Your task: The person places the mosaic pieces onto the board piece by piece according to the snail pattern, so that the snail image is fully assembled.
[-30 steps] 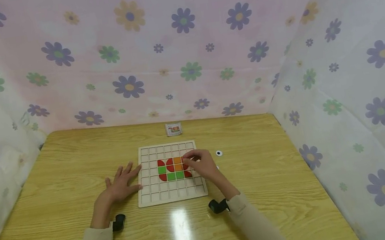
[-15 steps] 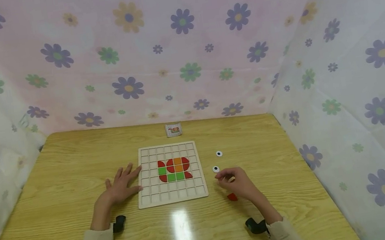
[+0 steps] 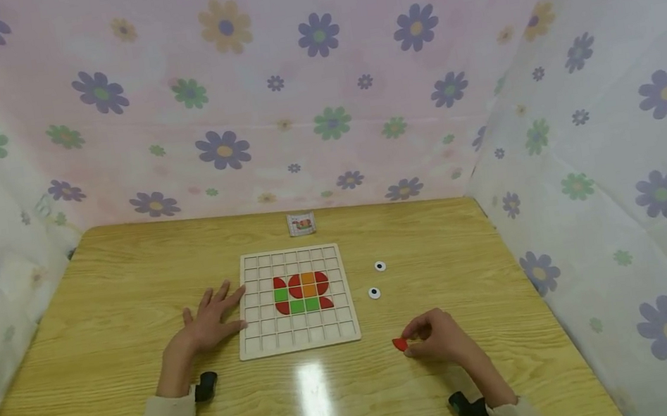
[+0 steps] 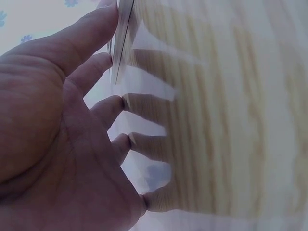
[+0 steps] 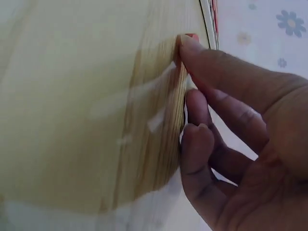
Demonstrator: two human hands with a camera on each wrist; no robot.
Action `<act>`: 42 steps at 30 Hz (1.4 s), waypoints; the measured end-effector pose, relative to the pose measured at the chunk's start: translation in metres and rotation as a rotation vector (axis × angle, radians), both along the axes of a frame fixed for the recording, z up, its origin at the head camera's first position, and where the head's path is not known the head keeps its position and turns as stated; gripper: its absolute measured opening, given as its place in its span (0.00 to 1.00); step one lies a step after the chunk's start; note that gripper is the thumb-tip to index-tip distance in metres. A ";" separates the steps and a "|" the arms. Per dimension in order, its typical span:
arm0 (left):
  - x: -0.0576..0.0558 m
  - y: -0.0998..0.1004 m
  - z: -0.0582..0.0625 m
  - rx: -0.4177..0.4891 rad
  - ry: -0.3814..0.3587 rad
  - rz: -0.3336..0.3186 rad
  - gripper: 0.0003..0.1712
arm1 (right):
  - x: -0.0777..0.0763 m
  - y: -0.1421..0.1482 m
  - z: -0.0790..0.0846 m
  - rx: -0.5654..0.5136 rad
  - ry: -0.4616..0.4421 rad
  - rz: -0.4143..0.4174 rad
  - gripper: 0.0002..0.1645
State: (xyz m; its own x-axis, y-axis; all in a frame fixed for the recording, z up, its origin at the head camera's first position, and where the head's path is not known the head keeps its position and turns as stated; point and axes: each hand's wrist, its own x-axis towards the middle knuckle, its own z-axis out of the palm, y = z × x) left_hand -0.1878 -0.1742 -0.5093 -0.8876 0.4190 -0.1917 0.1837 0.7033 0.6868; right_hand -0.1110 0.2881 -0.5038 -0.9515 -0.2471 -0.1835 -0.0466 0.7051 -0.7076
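A square wooden grid board (image 3: 265,342) lies mid-table with red, green and orange pieces set in its cells. My left hand (image 3: 206,325) has its fingers spread on the table, thumb and index fingertip at the board's left edge; the left wrist view shows its palm (image 4: 62,130) beside that edge. Right of the board, low over the table, my right hand (image 3: 444,338) pinches a red quarter-circle piece (image 3: 400,344) between thumb and fingers. In the right wrist view only a sliver of the red piece (image 5: 193,36) shows past the thumb.
Two white discs with black centres, an upper eye piece (image 3: 380,266) and a lower eye piece (image 3: 374,293), lie right of the board. Behind it is a small picture card (image 3: 301,224). Flower-printed cloth (image 3: 267,103) encloses the table's back and sides.
My right hand has left the board, moved right and toward me, and taken hold of the red piece on the table. The left hand has stayed in place.
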 end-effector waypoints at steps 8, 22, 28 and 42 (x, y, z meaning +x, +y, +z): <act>0.002 -0.002 0.000 0.010 0.001 -0.007 0.42 | 0.003 -0.018 0.005 0.042 0.005 -0.104 0.11; -0.001 0.000 -0.005 0.002 -0.006 -0.003 0.42 | -0.004 -0.028 0.000 0.019 0.020 -0.117 0.11; -0.001 -0.002 -0.006 0.006 -0.003 0.005 0.42 | -0.008 -0.031 0.000 0.029 0.025 -0.092 0.09; -0.001 0.000 -0.001 -0.004 -0.010 0.005 0.42 | -0.020 -0.046 -0.007 0.074 0.072 -0.211 0.10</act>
State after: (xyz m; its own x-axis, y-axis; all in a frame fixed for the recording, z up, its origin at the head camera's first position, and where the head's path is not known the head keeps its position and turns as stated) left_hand -0.1884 -0.1745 -0.5107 -0.8879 0.4133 -0.2020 0.1730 0.7070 0.6858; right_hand -0.1307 0.2422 -0.5109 -0.9919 -0.0296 -0.1237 0.0589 0.7547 -0.6534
